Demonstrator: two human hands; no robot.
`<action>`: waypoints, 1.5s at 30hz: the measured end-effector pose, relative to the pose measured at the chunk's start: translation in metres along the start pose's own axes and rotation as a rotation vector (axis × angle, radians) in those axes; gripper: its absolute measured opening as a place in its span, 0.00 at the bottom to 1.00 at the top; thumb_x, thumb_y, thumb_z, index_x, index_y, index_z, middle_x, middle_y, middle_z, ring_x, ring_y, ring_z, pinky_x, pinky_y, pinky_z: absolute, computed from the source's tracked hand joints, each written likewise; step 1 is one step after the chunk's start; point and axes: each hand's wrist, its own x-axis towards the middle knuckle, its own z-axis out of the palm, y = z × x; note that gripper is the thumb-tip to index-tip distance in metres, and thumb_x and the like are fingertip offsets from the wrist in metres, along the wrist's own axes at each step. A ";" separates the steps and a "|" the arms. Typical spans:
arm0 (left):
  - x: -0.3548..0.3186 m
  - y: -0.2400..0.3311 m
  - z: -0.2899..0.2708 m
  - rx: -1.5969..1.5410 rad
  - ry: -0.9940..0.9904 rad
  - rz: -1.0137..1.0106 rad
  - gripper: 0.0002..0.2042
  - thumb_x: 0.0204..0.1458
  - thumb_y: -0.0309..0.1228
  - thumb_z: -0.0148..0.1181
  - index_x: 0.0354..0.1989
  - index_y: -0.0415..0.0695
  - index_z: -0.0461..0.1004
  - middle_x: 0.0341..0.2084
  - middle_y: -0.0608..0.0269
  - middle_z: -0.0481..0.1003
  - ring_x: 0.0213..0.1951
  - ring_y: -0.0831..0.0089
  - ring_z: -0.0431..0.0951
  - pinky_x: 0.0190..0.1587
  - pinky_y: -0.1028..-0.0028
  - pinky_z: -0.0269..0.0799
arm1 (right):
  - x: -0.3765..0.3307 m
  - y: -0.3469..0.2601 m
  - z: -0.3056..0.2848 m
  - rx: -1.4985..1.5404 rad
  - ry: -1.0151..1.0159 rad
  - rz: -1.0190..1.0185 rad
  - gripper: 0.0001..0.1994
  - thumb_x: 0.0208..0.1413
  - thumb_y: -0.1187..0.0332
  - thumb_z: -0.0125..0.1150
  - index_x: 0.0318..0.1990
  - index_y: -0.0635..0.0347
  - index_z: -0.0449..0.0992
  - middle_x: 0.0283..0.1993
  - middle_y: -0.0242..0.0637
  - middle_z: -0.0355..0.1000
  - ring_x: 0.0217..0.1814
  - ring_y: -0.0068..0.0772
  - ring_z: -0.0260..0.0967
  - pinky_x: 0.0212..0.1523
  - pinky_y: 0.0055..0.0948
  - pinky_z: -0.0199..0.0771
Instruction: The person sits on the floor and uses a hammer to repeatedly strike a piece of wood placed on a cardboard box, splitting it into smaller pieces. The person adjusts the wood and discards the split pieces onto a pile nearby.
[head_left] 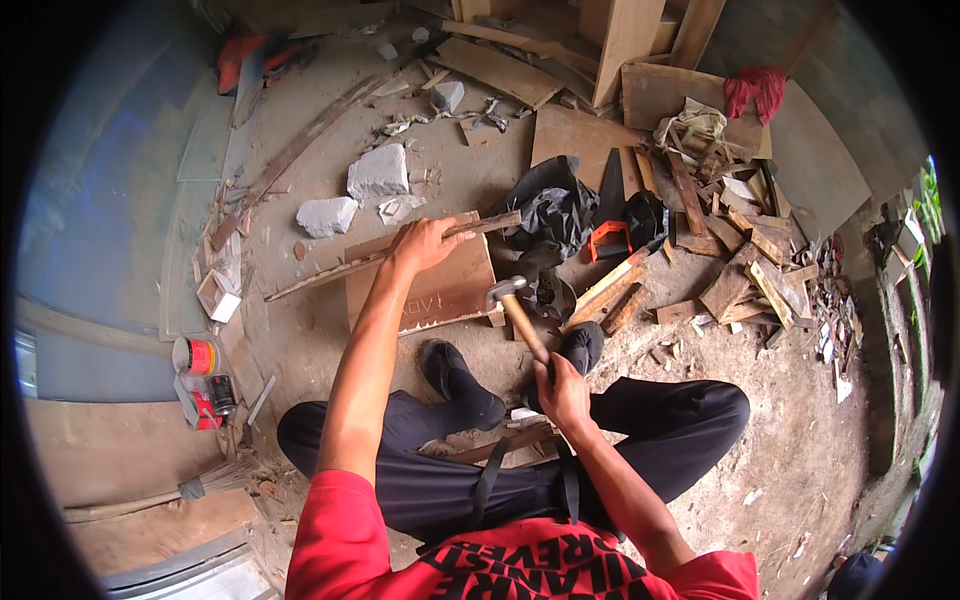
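My left hand (425, 245) is closed on a long, thin wooden strip (335, 272), which lies slantwise across a flat brown board (455, 290) in front of my feet. The strip sticks out past the board on both sides. In my right hand (566, 393) is a claw hammer (522, 326), gripped low on its wooden handle. Its metal head hangs near the board's right edge, apart from the strip. A ragged pale edge runs along the board's near side.
Black plastic bags (550, 205) and an orange-handled handsaw (608, 240) lie right of the board. Scrap wood (730, 280) is heaped farther right. White broken blocks (378, 172) sit at the far left. Cans (196, 356) stand by the left wall, near a broom (215, 478).
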 end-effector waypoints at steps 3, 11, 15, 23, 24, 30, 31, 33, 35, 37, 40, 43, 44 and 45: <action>0.001 0.006 0.000 0.013 -0.011 0.004 0.30 0.57 0.57 0.60 0.51 0.39 0.79 0.43 0.42 0.81 0.48 0.45 0.81 0.52 0.57 0.76 | 0.027 -0.007 0.021 -0.099 -0.088 -0.084 0.14 0.61 0.59 0.62 0.42 0.62 0.73 0.37 0.49 0.75 0.38 0.57 0.76 0.40 0.50 0.76; -0.021 0.004 0.000 -0.036 0.047 0.024 0.29 0.57 0.56 0.61 0.50 0.39 0.80 0.42 0.42 0.81 0.48 0.45 0.81 0.51 0.57 0.76 | 0.111 -0.012 0.072 0.158 0.147 -0.217 0.16 0.61 0.60 0.62 0.47 0.66 0.76 0.40 0.55 0.72 0.41 0.58 0.73 0.42 0.49 0.73; -0.028 0.017 0.001 -0.067 0.101 0.080 0.26 0.57 0.54 0.62 0.48 0.41 0.81 0.38 0.42 0.81 0.44 0.44 0.82 0.47 0.56 0.78 | 0.178 -0.018 0.078 0.453 0.137 -0.032 0.16 0.66 0.61 0.57 0.45 0.71 0.77 0.39 0.57 0.77 0.41 0.54 0.77 0.44 0.41 0.75; -0.044 0.009 0.014 -0.028 0.179 0.130 0.22 0.57 0.51 0.63 0.47 0.43 0.81 0.36 0.46 0.82 0.41 0.47 0.83 0.42 0.56 0.79 | 0.178 -0.032 0.091 0.447 0.121 0.137 0.13 0.61 0.64 0.62 0.39 0.69 0.82 0.29 0.49 0.80 0.30 0.44 0.80 0.36 0.35 0.76; -0.045 0.011 0.017 -0.016 0.181 0.135 0.22 0.57 0.51 0.63 0.47 0.44 0.81 0.36 0.47 0.82 0.41 0.47 0.83 0.42 0.56 0.79 | 0.176 -0.027 0.092 0.424 0.137 0.141 0.13 0.61 0.65 0.63 0.40 0.69 0.82 0.30 0.49 0.80 0.30 0.45 0.80 0.35 0.35 0.76; -0.057 0.017 0.012 -0.022 0.263 0.138 0.20 0.55 0.48 0.66 0.46 0.45 0.82 0.37 0.51 0.83 0.41 0.51 0.84 0.43 0.58 0.79 | 0.176 -0.032 0.090 1.009 -0.047 0.331 0.15 0.63 0.60 0.65 0.41 0.66 0.84 0.29 0.30 0.79 0.26 0.16 0.67 0.28 0.24 0.69; -0.060 0.016 0.005 -0.041 0.280 0.143 0.19 0.55 0.47 0.67 0.46 0.45 0.82 0.37 0.51 0.83 0.41 0.51 0.84 0.43 0.59 0.79 | 0.175 -0.028 0.081 1.143 -0.154 0.299 0.13 0.66 0.62 0.62 0.41 0.64 0.84 0.30 0.26 0.76 0.28 0.16 0.65 0.30 0.19 0.65; -0.063 0.009 -0.007 -0.049 0.343 0.192 0.18 0.55 0.46 0.67 0.45 0.45 0.82 0.35 0.51 0.83 0.39 0.51 0.84 0.40 0.60 0.80 | 0.176 -0.029 0.071 1.334 -0.328 0.177 0.12 0.68 0.64 0.58 0.43 0.63 0.82 0.31 0.27 0.75 0.32 0.16 0.66 0.35 0.18 0.64; -0.072 0.001 -0.019 -0.028 0.423 0.274 0.18 0.56 0.47 0.66 0.43 0.45 0.82 0.32 0.50 0.83 0.36 0.51 0.84 0.36 0.60 0.80 | 0.173 -0.049 0.066 1.446 -0.402 0.180 0.12 0.70 0.64 0.55 0.39 0.62 0.79 0.30 0.26 0.72 0.32 0.18 0.65 0.36 0.19 0.64; -0.078 -0.011 -0.036 -0.035 0.479 0.269 0.18 0.56 0.47 0.67 0.42 0.44 0.82 0.29 0.51 0.83 0.34 0.51 0.84 0.33 0.61 0.79 | 0.173 -0.077 0.058 1.506 -0.424 0.139 0.12 0.71 0.64 0.53 0.36 0.60 0.76 0.29 0.26 0.69 0.31 0.19 0.64 0.36 0.21 0.63; -0.081 -0.011 -0.052 -0.073 0.554 0.241 0.18 0.55 0.48 0.67 0.39 0.44 0.81 0.25 0.52 0.82 0.30 0.51 0.84 0.28 0.62 0.77 | 0.181 -0.115 0.047 1.385 -0.330 0.027 0.16 0.71 0.63 0.49 0.28 0.56 0.66 0.25 0.25 0.60 0.29 0.21 0.61 0.34 0.24 0.62; -0.082 -0.018 -0.066 -0.079 0.637 0.191 0.19 0.57 0.49 0.66 0.35 0.42 0.79 0.22 0.49 0.79 0.27 0.49 0.83 0.26 0.61 0.75 | 0.190 -0.139 0.049 1.347 -0.277 -0.033 0.14 0.70 0.66 0.50 0.28 0.58 0.66 0.25 0.26 0.59 0.28 0.22 0.60 0.31 0.27 0.62; -0.082 -0.019 -0.067 -0.081 0.691 0.208 0.20 0.57 0.50 0.65 0.34 0.42 0.78 0.21 0.49 0.79 0.27 0.48 0.82 0.25 0.61 0.74 | 0.186 -0.143 0.049 1.161 -0.225 -0.144 0.14 0.69 0.66 0.51 0.29 0.60 0.66 0.25 0.29 0.60 0.27 0.24 0.62 0.30 0.29 0.63; -0.083 -0.024 -0.070 -0.078 0.747 0.222 0.21 0.58 0.51 0.64 0.33 0.41 0.78 0.21 0.48 0.78 0.27 0.47 0.81 0.25 0.60 0.73 | 0.176 -0.148 0.047 0.977 -0.176 -0.255 0.13 0.68 0.67 0.51 0.29 0.61 0.66 0.25 0.33 0.61 0.27 0.27 0.63 0.30 0.31 0.64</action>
